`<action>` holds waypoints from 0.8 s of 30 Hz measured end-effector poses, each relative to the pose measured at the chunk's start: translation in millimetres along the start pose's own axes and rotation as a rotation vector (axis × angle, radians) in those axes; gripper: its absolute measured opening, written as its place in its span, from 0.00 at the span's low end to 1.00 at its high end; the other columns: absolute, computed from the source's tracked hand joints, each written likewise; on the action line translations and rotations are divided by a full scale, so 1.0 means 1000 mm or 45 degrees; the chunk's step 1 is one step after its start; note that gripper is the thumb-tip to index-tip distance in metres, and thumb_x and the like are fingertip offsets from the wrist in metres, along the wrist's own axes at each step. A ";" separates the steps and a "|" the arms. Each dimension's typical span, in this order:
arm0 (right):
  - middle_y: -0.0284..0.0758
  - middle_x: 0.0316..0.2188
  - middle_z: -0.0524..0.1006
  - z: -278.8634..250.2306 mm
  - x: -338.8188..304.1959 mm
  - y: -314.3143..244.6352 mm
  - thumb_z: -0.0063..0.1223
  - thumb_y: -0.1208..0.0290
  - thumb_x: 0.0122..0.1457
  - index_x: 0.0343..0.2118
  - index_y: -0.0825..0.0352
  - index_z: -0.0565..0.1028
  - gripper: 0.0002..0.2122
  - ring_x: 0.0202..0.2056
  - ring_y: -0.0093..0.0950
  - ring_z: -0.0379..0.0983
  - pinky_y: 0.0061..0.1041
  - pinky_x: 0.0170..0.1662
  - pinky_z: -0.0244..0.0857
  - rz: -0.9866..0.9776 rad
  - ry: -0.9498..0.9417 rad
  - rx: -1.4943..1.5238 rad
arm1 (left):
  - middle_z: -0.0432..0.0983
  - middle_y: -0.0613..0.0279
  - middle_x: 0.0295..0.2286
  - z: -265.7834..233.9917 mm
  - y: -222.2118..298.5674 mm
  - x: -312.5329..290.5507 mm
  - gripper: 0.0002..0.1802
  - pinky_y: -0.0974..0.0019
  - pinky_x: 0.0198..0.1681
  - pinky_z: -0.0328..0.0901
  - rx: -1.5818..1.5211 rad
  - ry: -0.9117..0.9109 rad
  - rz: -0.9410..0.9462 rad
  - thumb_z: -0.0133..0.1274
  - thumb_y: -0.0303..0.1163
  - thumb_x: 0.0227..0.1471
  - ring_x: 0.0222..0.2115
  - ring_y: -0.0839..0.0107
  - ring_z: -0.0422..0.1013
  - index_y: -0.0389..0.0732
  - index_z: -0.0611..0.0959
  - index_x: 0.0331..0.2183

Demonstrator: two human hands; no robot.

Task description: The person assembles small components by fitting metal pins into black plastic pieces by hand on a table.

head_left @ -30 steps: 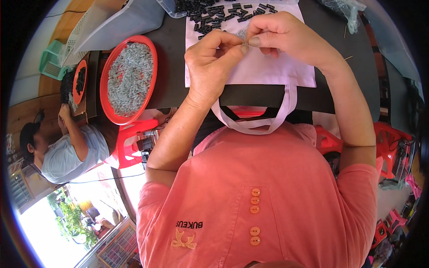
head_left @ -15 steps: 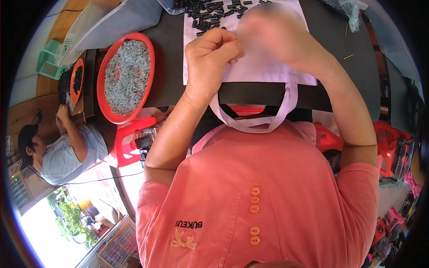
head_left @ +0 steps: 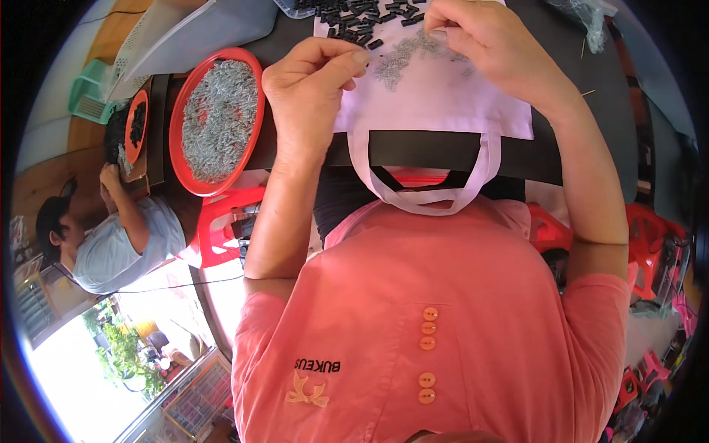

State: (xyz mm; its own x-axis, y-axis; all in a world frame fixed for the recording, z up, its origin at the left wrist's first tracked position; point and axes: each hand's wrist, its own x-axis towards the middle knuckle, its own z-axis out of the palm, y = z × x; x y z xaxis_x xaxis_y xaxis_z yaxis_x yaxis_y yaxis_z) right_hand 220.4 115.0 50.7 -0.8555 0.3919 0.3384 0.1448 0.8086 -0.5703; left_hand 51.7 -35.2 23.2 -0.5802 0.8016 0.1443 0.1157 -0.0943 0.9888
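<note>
My left hand is closed in a pinch above the pale lilac cloth bag. A tiny dark bit shows at its fingertips, too small to name. Over the far part of the bag, my right hand has thumb and forefinger together at a loose heap of small silvery metal pieces. Whether it grips one of them cannot be made out. Beyond my left hand, several short black tube-like pieces lie scattered on the bag's far left part.
A red round tray full of silvery pieces stands left of the bag on the dark table. A grey plastic bin is behind it. Clear plastic wrap lies far right. At left, a person works beside an orange tray.
My hands have moved apart: the left one leftward, the right one away from it to the silvery heap, which now shows between them. The whole view has shifted slightly.
</note>
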 end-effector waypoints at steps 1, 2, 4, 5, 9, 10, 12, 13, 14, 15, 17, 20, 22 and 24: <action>0.46 0.25 0.75 0.001 0.000 0.000 0.50 0.71 0.56 0.30 0.68 0.72 0.05 0.30 0.45 0.73 0.37 0.32 0.65 -0.006 0.003 0.006 | 0.76 0.66 0.19 -0.005 0.002 0.001 0.02 0.79 0.23 0.60 0.029 -0.032 -0.029 0.58 0.20 0.43 0.19 0.83 0.67 0.33 0.83 0.25; 0.46 0.25 0.75 0.002 0.000 0.001 0.50 0.71 0.56 0.30 0.68 0.72 0.05 0.30 0.45 0.72 0.37 0.32 0.64 -0.039 0.017 0.003 | 0.76 0.67 0.19 -0.008 0.000 0.002 0.02 0.79 0.23 0.60 0.026 -0.054 -0.060 0.58 0.20 0.43 0.19 0.83 0.67 0.34 0.83 0.25; 0.46 0.24 0.74 0.004 -0.001 0.003 0.50 0.71 0.56 0.30 0.68 0.72 0.05 0.29 0.45 0.72 0.37 0.32 0.64 -0.071 0.032 -0.001 | 0.75 0.67 0.19 -0.004 -0.003 -0.001 0.02 0.79 0.23 0.60 0.030 -0.073 -0.053 0.58 0.20 0.43 0.19 0.83 0.67 0.34 0.83 0.25; 0.46 0.24 0.74 0.005 -0.001 0.003 0.50 0.71 0.56 0.30 0.68 0.71 0.05 0.29 0.46 0.72 0.38 0.32 0.64 -0.099 0.037 -0.010 | 0.75 0.67 0.18 -0.001 -0.006 -0.002 0.02 0.80 0.23 0.60 0.030 -0.094 -0.047 0.58 0.19 0.43 0.19 0.83 0.67 0.34 0.83 0.25; 0.46 0.24 0.74 0.007 0.000 0.006 0.50 0.71 0.56 0.30 0.67 0.71 0.05 0.29 0.46 0.72 0.39 0.31 0.63 -0.165 0.048 -0.038 | 0.77 0.67 0.23 0.006 -0.013 -0.001 0.05 0.81 0.21 0.58 0.330 -0.238 0.230 0.58 0.21 0.44 0.20 0.84 0.66 0.35 0.83 0.29; 0.46 0.24 0.74 0.007 0.000 0.006 0.50 0.71 0.56 0.30 0.67 0.71 0.05 0.29 0.46 0.72 0.39 0.31 0.63 -0.169 0.051 -0.038 | 0.77 0.68 0.25 0.001 -0.019 0.003 0.06 0.79 0.25 0.61 0.425 -0.248 0.359 0.57 0.20 0.45 0.22 0.82 0.67 0.35 0.83 0.30; 0.46 0.24 0.74 0.008 0.001 0.008 0.50 0.72 0.56 0.29 0.67 0.70 0.05 0.28 0.46 0.71 0.39 0.31 0.63 -0.209 0.084 -0.017 | 0.76 0.68 0.25 -0.009 -0.021 0.012 0.07 0.78 0.27 0.62 0.597 -0.231 0.442 0.57 0.20 0.44 0.24 0.82 0.68 0.34 0.83 0.31; 0.46 0.24 0.74 0.008 0.001 0.008 0.50 0.72 0.56 0.29 0.67 0.70 0.05 0.28 0.46 0.71 0.39 0.31 0.63 -0.211 0.088 -0.017 | 0.75 0.67 0.25 -0.013 -0.021 0.016 0.07 0.77 0.29 0.63 0.767 -0.214 0.520 0.57 0.20 0.44 0.25 0.81 0.68 0.33 0.82 0.31; 0.46 0.24 0.74 0.008 0.000 0.009 0.51 0.71 0.55 0.30 0.68 0.71 0.05 0.29 0.46 0.72 0.38 0.31 0.64 -0.209 0.080 -0.032 | 0.74 0.56 0.24 -0.014 -0.020 0.018 0.08 0.67 0.31 0.67 0.784 -0.217 0.492 0.55 0.20 0.40 0.25 0.63 0.73 0.36 0.82 0.29; 0.46 0.24 0.74 0.009 0.000 0.009 0.53 0.71 0.55 0.30 0.68 0.71 0.06 0.29 0.46 0.72 0.38 0.31 0.64 -0.209 0.070 -0.047 | 0.74 0.56 0.24 -0.015 -0.022 0.020 0.08 0.67 0.31 0.67 0.786 -0.215 0.493 0.55 0.20 0.40 0.25 0.63 0.73 0.36 0.82 0.29; 0.41 0.21 0.69 0.011 -0.001 0.009 0.49 0.74 0.55 0.31 0.68 0.69 0.04 0.25 0.37 0.66 0.33 0.29 0.60 -0.196 0.037 0.036 | 0.74 0.57 0.26 -0.017 -0.028 0.022 0.08 0.62 0.34 0.67 0.979 -0.289 0.606 0.57 0.25 0.40 0.29 0.60 0.73 0.38 0.82 0.29; 0.36 0.19 0.65 0.013 -0.003 0.012 0.45 0.77 0.55 0.32 0.67 0.68 0.03 0.21 0.29 0.61 0.28 0.27 0.55 -0.181 -0.018 0.117 | 0.74 0.57 0.27 -0.014 -0.029 0.024 0.09 0.60 0.37 0.67 1.139 -0.297 0.594 0.58 0.28 0.40 0.33 0.57 0.72 0.39 0.83 0.30; 0.36 0.20 0.65 0.013 -0.002 0.012 0.44 0.77 0.55 0.32 0.67 0.68 0.03 0.22 0.29 0.61 0.28 0.27 0.55 -0.185 -0.035 0.114 | 0.74 0.57 0.27 -0.015 -0.030 0.025 0.09 0.61 0.35 0.67 1.106 -0.283 0.568 0.58 0.26 0.40 0.31 0.59 0.73 0.39 0.83 0.30; 0.36 0.21 0.66 0.012 -0.001 0.011 0.44 0.76 0.55 0.33 0.67 0.68 0.04 0.23 0.29 0.63 0.27 0.28 0.57 -0.150 -0.065 0.143 | 0.74 0.57 0.26 -0.015 -0.030 0.025 0.09 0.63 0.33 0.67 1.071 -0.270 0.544 0.58 0.25 0.40 0.30 0.60 0.73 0.38 0.83 0.30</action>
State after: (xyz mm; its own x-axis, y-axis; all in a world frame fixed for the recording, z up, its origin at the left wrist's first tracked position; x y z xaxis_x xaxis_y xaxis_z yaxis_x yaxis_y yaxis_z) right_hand 216.7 117.9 35.1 -0.8879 0.2723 0.3708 -0.0117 0.7925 -0.6098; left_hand 22.0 -21.0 -2.8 -0.2073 0.8955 0.3938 0.8705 -0.0148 0.4919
